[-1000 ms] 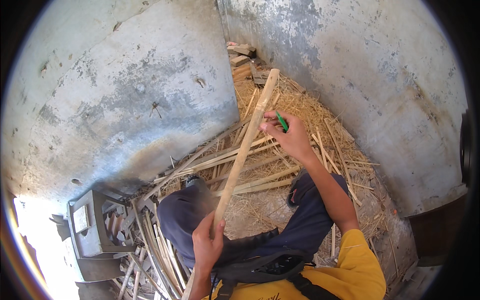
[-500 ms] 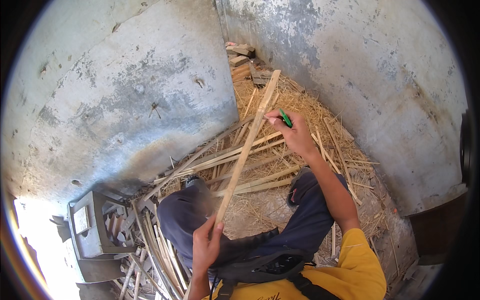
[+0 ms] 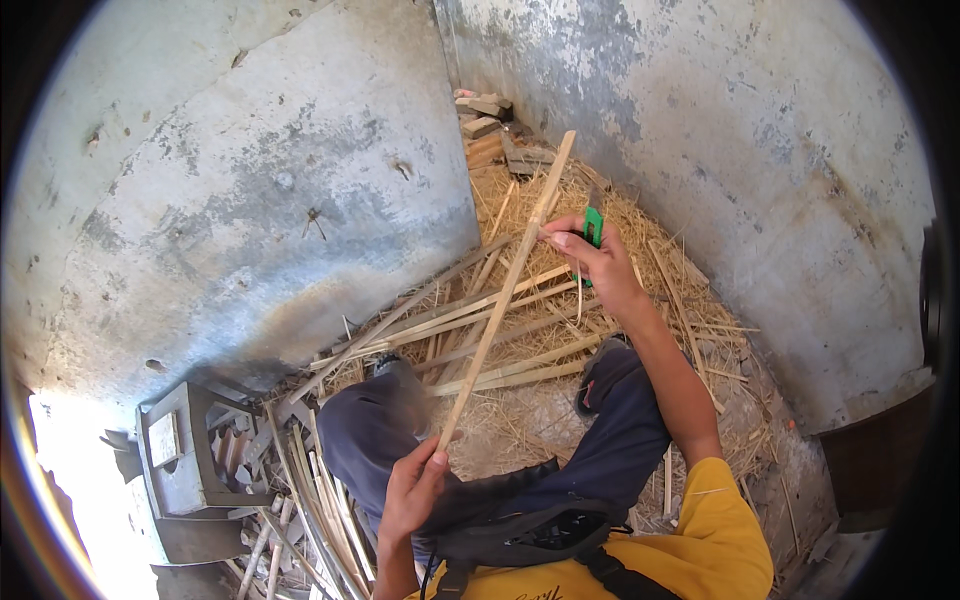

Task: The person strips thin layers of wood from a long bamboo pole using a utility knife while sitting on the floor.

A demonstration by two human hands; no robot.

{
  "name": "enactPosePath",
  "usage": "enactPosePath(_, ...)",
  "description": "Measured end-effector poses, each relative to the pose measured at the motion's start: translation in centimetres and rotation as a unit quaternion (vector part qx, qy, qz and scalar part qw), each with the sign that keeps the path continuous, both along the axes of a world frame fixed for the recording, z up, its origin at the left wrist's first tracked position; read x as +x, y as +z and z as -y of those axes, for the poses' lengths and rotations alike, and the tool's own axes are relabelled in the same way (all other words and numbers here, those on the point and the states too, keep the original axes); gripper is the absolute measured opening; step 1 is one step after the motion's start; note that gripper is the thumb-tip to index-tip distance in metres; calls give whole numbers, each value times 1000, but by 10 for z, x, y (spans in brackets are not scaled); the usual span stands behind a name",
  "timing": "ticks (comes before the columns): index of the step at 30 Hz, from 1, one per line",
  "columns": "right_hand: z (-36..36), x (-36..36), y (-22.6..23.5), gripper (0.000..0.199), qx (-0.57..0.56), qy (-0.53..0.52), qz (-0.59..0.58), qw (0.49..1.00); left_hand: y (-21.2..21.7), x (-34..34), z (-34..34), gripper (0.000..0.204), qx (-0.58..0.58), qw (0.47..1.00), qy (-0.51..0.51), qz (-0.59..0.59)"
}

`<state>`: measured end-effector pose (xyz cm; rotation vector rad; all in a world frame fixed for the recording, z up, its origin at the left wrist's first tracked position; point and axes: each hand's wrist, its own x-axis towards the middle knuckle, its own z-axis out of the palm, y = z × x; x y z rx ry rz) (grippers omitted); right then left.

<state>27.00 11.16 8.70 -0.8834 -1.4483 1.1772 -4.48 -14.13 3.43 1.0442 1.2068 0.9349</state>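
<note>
Your left hand (image 3: 412, 490) grips the lower end of the long bamboo strip (image 3: 505, 295); your right hand (image 3: 590, 262) holds a green-handled knife (image 3: 593, 228) against it. Keep the strip steady and cut away from your fingers.

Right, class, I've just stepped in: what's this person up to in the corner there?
A person sits in a corner between two rough walls, holding a long thin wooden stick. The left hand grips its lower end near the lap. The right hand meets the stick higher up and holds a green-handled tool against it. More sticks and straw-like shavings cover the floor, and a grey block stands to the left.
</note>
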Motion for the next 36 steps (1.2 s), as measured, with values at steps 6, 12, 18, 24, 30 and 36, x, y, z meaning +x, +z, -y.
enactPosePath(6,-4,-1,-6,20,14,-19,3,1000,2,3,-3,42,22,1000,-1,-3)
enactPosePath(12,8,-19,6,32,226,-175,189,940,-7,11,-7,37,40,997,46,-47)
enactPosePath(18,36,-33,-7,24,242,-127,175,946,-2,21,-22,36,113,975,101,-161)
enactPosePath(24,46,-54,-14,16,182,-50,182,965,-1,29,-32,34,117,974,91,-172)
enactPosePath(30,21,-14,3,20,217,-209,75,951,-5,23,-30,32,73,989,69,-107)
enactPosePath(36,9,22,21,40,-74,-30,-27,996,-10,14,-28,38,29,997,0,-72)
